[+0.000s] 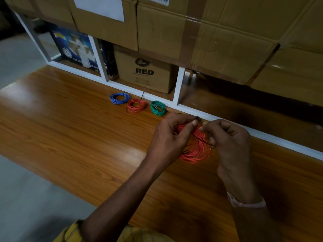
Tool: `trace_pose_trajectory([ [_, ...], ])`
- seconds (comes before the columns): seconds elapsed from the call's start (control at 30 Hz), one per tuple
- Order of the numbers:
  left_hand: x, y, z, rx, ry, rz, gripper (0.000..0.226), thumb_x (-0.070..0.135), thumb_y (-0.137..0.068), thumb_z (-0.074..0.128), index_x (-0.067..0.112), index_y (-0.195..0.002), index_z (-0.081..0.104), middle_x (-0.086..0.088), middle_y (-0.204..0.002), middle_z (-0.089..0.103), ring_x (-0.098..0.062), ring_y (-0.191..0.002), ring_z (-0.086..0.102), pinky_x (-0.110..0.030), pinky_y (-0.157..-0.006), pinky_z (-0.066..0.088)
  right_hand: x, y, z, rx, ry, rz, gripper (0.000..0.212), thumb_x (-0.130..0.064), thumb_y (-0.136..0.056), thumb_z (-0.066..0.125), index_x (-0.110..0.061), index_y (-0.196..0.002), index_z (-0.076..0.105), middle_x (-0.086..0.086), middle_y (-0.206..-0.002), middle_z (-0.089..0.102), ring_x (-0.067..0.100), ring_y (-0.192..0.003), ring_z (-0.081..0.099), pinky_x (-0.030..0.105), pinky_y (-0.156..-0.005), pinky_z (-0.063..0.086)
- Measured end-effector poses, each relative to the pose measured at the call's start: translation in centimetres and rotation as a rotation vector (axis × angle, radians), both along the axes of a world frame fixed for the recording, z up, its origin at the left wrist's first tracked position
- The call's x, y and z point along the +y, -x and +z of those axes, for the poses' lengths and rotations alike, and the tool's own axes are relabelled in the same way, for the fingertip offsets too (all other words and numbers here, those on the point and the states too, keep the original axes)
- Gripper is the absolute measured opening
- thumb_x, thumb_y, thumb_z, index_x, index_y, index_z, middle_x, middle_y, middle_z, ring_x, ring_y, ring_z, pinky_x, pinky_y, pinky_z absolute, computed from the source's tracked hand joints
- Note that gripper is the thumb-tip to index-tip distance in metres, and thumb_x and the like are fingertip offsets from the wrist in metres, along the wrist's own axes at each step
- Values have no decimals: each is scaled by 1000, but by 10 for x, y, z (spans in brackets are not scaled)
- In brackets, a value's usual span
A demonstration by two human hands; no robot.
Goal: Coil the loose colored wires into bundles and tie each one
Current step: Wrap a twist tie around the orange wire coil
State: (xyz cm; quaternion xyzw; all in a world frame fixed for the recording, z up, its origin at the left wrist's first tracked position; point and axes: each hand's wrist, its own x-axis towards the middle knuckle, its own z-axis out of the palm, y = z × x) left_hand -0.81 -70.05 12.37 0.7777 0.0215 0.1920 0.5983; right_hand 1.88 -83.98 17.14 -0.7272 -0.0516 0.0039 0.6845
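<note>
A coil of orange-red wire (196, 151) lies on the wooden table (78, 123) between my hands. My left hand (172, 137) pinches a thin black tie (201, 139) at the coil's top edge. My right hand (229, 142) pinches the tie's other end, which runs across the coil. Farther back, three bundled coils lie in a row near the white frame: blue (119, 98), orange-red (136, 106) with a black tie sticking up, and green (158, 107).
A white shelf frame (176, 84) runs along the table's far edge. Cardboard boxes (209, 32) are stacked above it, a "RED" carton (145, 72) and a blue printed box (76, 49) stand in its compartments. Grey floor (26, 198) lies left of the table.
</note>
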Motion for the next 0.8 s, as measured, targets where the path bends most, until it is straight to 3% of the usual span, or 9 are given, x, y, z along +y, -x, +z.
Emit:
trace_pose_trajectory([
  [0.2, -2, 1, 2, -12, -51, 39, 20, 23, -103, 68, 18, -121, 78, 8, -99, 63, -1, -95, 63, -12, -77, 46, 0, 0, -1, 3, 0, -16, 22, -4, -91, 65, -9, -70, 72, -13, -46, 57, -3, -48, 54, 10, -49, 42],
  [0.4, -5, 3, 1, -10, -135, 52, 20, 27, -104, 66, 25, -121, 77, 11, -97, 58, -8, -96, 60, -31, -79, 53, -1, 0, 0, 21, -24, 2, 23, 0, -92, 64, -4, -70, 70, -13, -45, 56, -4, -45, 53, 8, -48, 41],
  [0.8, -4, 3, 2, -11, -177, 63, 21, 24, -104, 66, 22, -122, 77, 8, -97, 59, -8, -95, 59, -24, -78, 50, -3, -2, -6, 43, -19, -12, 22, -6, -90, 65, -6, -69, 71, -11, -47, 52, 0, -48, 48, 10, -50, 41],
])
